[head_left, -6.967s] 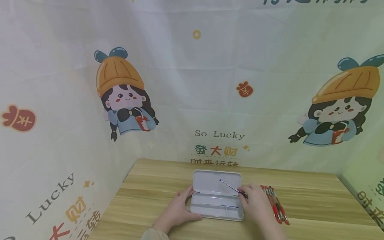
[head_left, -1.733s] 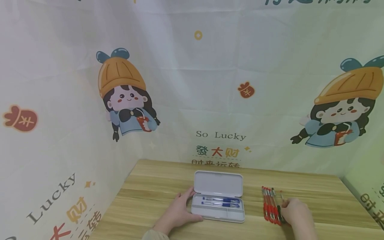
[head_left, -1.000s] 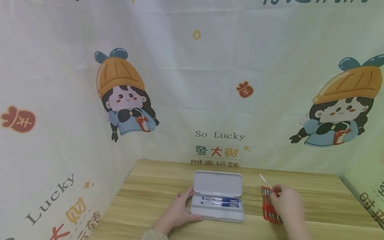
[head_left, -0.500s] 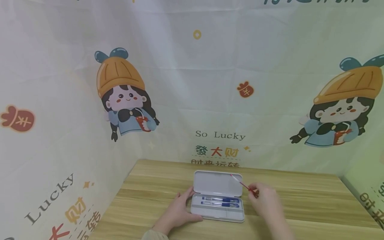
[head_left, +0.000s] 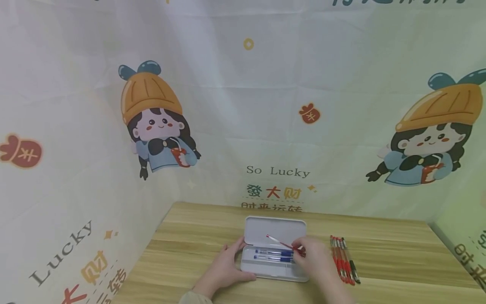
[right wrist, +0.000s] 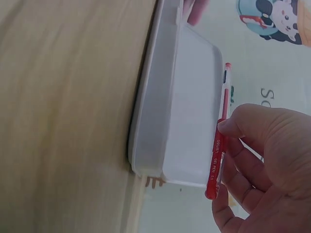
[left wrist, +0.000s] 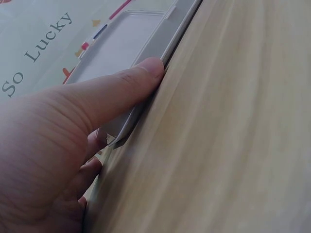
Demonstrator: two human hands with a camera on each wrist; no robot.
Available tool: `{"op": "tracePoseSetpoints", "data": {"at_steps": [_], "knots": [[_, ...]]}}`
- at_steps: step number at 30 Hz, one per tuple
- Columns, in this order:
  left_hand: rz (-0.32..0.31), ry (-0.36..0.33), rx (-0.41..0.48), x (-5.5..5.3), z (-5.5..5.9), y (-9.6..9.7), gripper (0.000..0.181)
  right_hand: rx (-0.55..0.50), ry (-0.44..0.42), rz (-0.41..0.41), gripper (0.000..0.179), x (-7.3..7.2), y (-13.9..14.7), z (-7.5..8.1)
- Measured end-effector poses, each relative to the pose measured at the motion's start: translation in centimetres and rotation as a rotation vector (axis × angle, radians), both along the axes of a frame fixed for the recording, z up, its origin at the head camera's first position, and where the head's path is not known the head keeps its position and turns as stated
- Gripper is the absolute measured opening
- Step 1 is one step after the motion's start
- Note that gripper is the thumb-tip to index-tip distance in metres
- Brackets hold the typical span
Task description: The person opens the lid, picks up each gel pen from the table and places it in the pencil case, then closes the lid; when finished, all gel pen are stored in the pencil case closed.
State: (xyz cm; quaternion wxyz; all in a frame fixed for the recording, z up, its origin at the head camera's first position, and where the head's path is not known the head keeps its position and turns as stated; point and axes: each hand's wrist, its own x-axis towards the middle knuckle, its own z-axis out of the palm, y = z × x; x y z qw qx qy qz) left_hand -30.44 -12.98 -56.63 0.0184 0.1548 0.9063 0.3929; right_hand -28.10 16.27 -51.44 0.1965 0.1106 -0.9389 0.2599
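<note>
Red pen farther over case

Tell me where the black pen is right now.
In the head view, the black pen lies on the table, right of the case, at the right end of the red pens.

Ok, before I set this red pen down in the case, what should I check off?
1. Lid open: ok.
2. Case steadied: ok, the left hand holds its left end.
3. Red pen secure: ok, the right hand pinches it.
4. Red pen lined up with the case: not ok, it slants in the head view.
5. Blue pens side by side: ok, two show.
6. Blue pens' right ends: cannot tell, the right hand hides them.
</note>
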Motion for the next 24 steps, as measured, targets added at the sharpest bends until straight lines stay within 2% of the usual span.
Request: {"op": "tracePoseSetpoints", "data": {"at_steps": [10,16,24], "knots": [[0.000,-0.004,-0.001,0.1,-0.1,-0.2,0.131,0.008,-0.040,0.042,0.018,-0.1,-1.7,-1.1],[-0.012,-0.001,-0.001,0.0,-0.1,-0.2,0.130,-0.002,-0.092,0.063,0.017,-0.2,-2.1,-1.8],[-0.008,-0.003,-0.008,-0.4,-0.5,-0.2,0.130,0.026,-0.078,0.084,0.016,-0.3,-2.2,-2.5]]}}
